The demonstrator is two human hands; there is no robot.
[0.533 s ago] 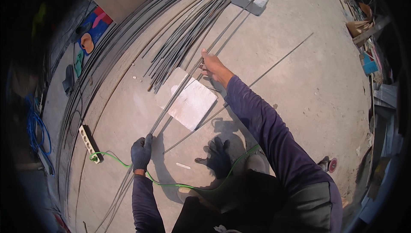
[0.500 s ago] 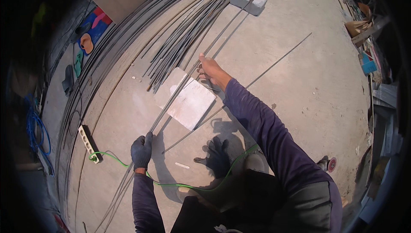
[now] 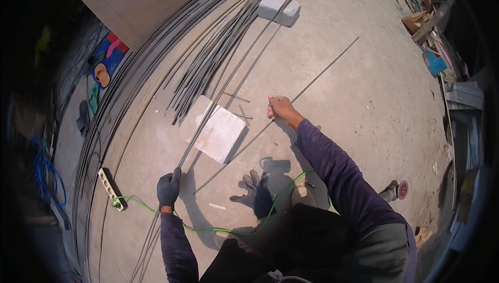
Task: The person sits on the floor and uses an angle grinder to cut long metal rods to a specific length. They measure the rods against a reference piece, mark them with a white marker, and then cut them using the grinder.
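Observation:
My left hand (image 3: 169, 189), in a dark grey glove, is closed around a couple of long thin steel rods (image 3: 207, 118). They run from lower left across the white block (image 3: 221, 133) to the far grey block (image 3: 279, 10). My bare right hand (image 3: 284, 110) is held over a single steel rod (image 3: 327, 68) that slants across the concrete. Its fingers are curled, and whatever they hold, if anything, is hidden. Short rod pieces (image 3: 238, 97) lie beside the white block. A dark glove shape (image 3: 248, 192) with spread fingers shows near my feet.
Many steel rods (image 3: 208, 59) lie in bundles at the upper left, near a brown board (image 3: 150, 2). A power strip (image 3: 110, 189) and a green cable (image 3: 208, 228) cross the floor. An angle grinder (image 3: 396, 192) lies at right, near piled scrap (image 3: 421, 23).
My right hand has left the long rods and moved right and down, over the single rod. My left hand keeps its hold. The view has shifted slightly.

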